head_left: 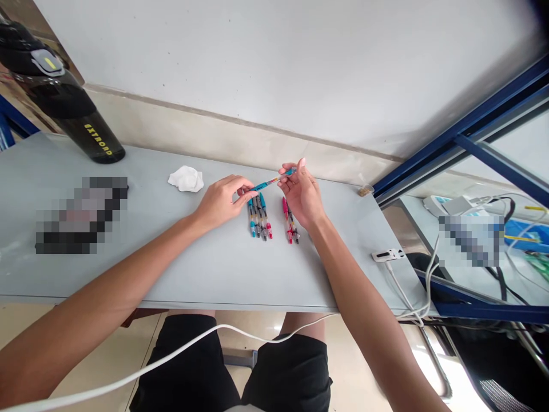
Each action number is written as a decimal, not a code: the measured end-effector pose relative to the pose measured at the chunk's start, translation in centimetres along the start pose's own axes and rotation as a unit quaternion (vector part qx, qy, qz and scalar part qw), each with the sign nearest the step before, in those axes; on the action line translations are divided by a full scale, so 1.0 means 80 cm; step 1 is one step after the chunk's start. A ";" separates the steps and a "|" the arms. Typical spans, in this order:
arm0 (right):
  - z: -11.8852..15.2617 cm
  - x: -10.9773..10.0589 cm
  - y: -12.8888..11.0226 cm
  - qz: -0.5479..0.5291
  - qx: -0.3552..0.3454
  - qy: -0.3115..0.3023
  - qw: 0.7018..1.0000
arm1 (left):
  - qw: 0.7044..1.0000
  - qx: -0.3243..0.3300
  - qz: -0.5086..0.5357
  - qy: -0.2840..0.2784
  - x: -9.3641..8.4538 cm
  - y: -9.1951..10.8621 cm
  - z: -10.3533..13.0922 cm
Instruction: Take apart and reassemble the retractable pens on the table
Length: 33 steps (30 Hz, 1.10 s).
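Head view: left hand (pixel 221 203) has its fingers closed on one end of a teal-and-clear plastic pen (pixel 273 182); right hand (pixel 302 194) pinches the other, apparently to steady it from both ends. It is held tilted above the grey desk (pixel 214 257), where similar pens (pixel 258 214) lie roughly parallel, presumably grouped for easy reach, beside two pink-and-dark pens (pixel 290 220).

Your left forearm (pixel 124 286) angles up and inward, the left hand (pixel 221 201) turned with its back up, thumb and fingers pinched closely. Your right forearm (pixel 360 297) slants up from the opposite side; the right hand (pixel 302 194) opens its palm toward you, thumb raised, fingers curled in, slightly higher than the left.
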State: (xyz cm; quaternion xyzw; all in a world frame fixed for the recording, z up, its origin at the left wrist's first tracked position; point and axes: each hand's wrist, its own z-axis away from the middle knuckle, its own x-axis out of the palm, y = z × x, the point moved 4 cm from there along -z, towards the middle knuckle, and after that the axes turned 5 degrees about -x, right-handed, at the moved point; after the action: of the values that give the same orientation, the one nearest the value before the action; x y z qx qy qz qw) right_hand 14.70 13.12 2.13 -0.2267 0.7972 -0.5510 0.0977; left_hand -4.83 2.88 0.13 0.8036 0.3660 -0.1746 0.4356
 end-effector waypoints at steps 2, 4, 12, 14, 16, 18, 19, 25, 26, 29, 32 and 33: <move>0.002 0.005 0.002 0.016 0.014 -0.018 1.000 | 1.000 0.007 -0.001 -0.009 0.000 0.004 0.001; 0.003 0.009 0.004 0.007 0.026 -0.035 0.999 | 0.999 0.025 -0.004 -0.022 0.000 0.009 0.001; -0.004 -0.036 0.004 -0.287 0.128 0.113 0.943 | 0.996 0.060 -0.014 -0.062 0.005 0.017 0.004; -0.005 -0.055 0.001 -0.357 0.139 0.191 0.904 | 0.997 0.048 -0.022 -0.062 0.005 0.015 0.004; -0.006 -0.069 -0.003 -0.397 0.128 0.241 0.876 | 0.997 0.040 -0.027 -0.064 0.006 0.013 0.004; -0.006 -0.076 -0.006 -0.407 0.112 0.262 0.868 | 0.996 0.039 -0.029 -0.069 0.007 0.013 0.004; -0.006 -0.078 -0.007 -0.405 0.106 0.265 0.869 | 0.996 0.040 -0.031 -0.072 0.007 0.013 0.004; -0.005 -0.075 -0.006 -0.407 0.092 0.236 0.878 | 0.996 0.027 -0.044 -0.079 0.009 0.007 0.006; -0.005 -0.075 -0.005 -0.409 0.088 0.233 0.878 | 0.995 0.026 -0.047 -0.079 0.010 0.006 0.006; -0.005 -0.079 -0.003 -0.399 0.065 0.223 0.887 | 0.995 0.027 -0.052 -0.086 0.011 0.002 0.005; -0.006 -0.085 -0.001 -0.386 0.041 0.217 0.896 | 0.994 0.027 -0.059 -0.090 0.013 -0.002 0.005; -0.006 -0.087 0.000 -0.386 0.039 0.218 0.895 | 0.993 0.027 -0.062 -0.092 0.014 -0.003 0.005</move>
State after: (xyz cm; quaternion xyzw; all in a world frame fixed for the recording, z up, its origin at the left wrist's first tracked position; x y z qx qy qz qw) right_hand 20.59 16.79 1.66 -0.3870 0.6259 -0.6117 -0.2903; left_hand -4.27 3.13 -0.90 0.7714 0.3688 -0.2840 0.4338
